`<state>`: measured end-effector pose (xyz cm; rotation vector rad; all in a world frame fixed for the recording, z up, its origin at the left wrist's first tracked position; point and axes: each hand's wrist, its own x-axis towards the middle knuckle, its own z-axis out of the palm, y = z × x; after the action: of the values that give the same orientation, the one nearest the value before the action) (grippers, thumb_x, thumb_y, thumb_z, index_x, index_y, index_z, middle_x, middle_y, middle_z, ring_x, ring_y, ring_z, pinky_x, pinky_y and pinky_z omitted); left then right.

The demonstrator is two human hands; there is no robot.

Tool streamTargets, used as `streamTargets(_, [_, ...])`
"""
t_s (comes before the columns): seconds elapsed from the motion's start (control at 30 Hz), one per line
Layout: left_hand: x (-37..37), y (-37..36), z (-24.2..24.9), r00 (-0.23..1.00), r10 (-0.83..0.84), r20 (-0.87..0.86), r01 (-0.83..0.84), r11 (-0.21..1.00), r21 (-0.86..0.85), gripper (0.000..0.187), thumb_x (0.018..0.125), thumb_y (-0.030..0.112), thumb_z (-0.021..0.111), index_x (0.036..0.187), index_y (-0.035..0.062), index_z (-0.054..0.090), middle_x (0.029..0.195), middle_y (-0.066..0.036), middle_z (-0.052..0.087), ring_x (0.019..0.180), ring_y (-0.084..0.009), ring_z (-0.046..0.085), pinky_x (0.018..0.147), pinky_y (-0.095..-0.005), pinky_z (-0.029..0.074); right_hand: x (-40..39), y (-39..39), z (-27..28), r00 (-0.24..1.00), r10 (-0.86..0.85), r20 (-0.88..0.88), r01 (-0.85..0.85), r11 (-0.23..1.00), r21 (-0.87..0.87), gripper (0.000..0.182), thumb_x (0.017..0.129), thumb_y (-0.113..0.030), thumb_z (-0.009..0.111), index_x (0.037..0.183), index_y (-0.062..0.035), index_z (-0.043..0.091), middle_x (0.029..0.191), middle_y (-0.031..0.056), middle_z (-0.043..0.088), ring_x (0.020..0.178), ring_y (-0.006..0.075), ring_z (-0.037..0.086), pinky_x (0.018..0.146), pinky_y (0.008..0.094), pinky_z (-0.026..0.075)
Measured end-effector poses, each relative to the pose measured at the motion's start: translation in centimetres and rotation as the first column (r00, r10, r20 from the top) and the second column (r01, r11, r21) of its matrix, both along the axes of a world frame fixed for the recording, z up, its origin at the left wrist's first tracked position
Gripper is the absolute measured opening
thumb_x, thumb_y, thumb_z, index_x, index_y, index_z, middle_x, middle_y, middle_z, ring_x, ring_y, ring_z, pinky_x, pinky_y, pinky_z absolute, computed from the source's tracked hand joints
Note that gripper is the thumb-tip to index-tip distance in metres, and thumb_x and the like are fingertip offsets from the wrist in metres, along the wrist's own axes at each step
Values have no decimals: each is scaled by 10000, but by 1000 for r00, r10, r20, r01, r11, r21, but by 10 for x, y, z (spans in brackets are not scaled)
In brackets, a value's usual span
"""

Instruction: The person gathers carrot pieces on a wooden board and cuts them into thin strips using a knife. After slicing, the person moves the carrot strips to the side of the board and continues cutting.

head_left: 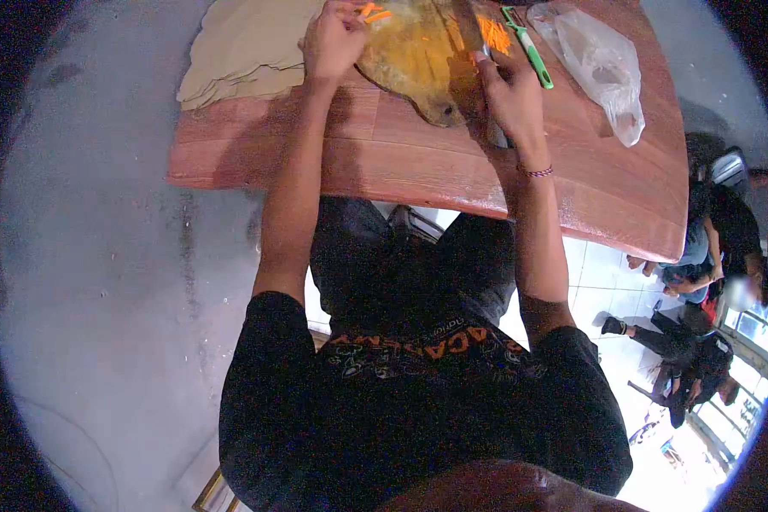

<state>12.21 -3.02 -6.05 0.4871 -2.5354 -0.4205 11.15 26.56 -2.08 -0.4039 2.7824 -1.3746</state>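
At the top edge of the view my left hand is closed, its fingertips pinched at some orange carrot pieces. They lie at the left side of a worn wooden cutting board, whose surface is stained orange. My right hand is wrapped round a knife, with the blade pointing away from me over the board's right part. Thin carrot strips lie in a pile just right of the blade. Beyond the strips is a green-handled peeler.
A crumpled clear plastic bag lies on the right of the wooden table. A brown sheet with a torn edge covers the table's left part. Several people sit at the far right, one in dark clothes, away from the table.
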Motion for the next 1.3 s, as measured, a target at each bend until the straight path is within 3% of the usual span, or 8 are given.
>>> streamTargets(0.07, [15,32,24,985,-105,-138,142,945,294,276,816,229,703,1069,129,655,913,-116,713,845,-277,687,767,-387,542,9,-1,14,995,94,22,-92,991,-94,368,934,-351,605,978,3,699,741,210,678,674,341,684,629,436,510])
streamTargets(0.1, [17,41,23,985,-106,-138,143,945,295,276,816,229,703,1069,129,655,913,-116,713,845,-277,687,767,-387,542,13,-1,17,995,94,23,-91,991,-94,368,934,-351,605,978,3,699,741,210,678,674,341,684,629,436,510])
streamTargets(0.17, [19,55,24,962,-256,-93,271,877,397,303,824,213,733,1073,102,601,853,-58,677,767,-194,643,743,-353,526,20,-1,21,988,149,44,-144,984,-104,327,967,-288,598,982,24,694,627,47,606,467,118,547,492,293,443])
streamTargets(0.4, [23,47,-1,878,-463,125,358,806,472,391,844,419,695,1115,146,625,908,-6,710,904,-187,664,911,-424,424,47,2,47,938,202,281,-147,967,-207,324,984,-288,555,948,12,672,611,97,641,453,181,601,437,354,482])
streamTargets(0.5, [30,34,2,845,-527,90,487,829,273,414,827,430,705,1143,170,642,979,-5,700,993,-207,638,928,-434,414,48,1,44,932,190,307,-130,970,-206,328,997,-292,541,949,9,663,575,78,605,400,159,560,364,329,443])
streamTargets(0.67, [35,37,9,932,-361,-11,355,921,-162,437,806,472,736,1133,185,697,1051,-34,683,1053,-271,620,945,-438,448,54,-4,50,916,187,356,-129,975,-181,315,983,-270,574,948,30,665,631,38,603,463,106,538,450,285,427])
streamTargets(1.07, [25,33,-8,858,-502,-109,511,855,87,425,783,407,783,1114,145,726,1068,-50,689,1105,-250,599,984,-389,453,59,-10,48,940,190,283,-149,976,-159,296,993,-247,519,959,10,660,602,100,628,419,189,597,404,350,482])
streamTargets(1.3, [21,45,-6,858,-500,-121,507,862,30,422,761,389,806,1113,170,729,1101,-68,699,1086,-253,605,1002,-390,441,59,-3,52,923,182,339,-121,974,-193,306,995,-255,521,983,18,657,616,100,636,404,183,586,390,338,478])
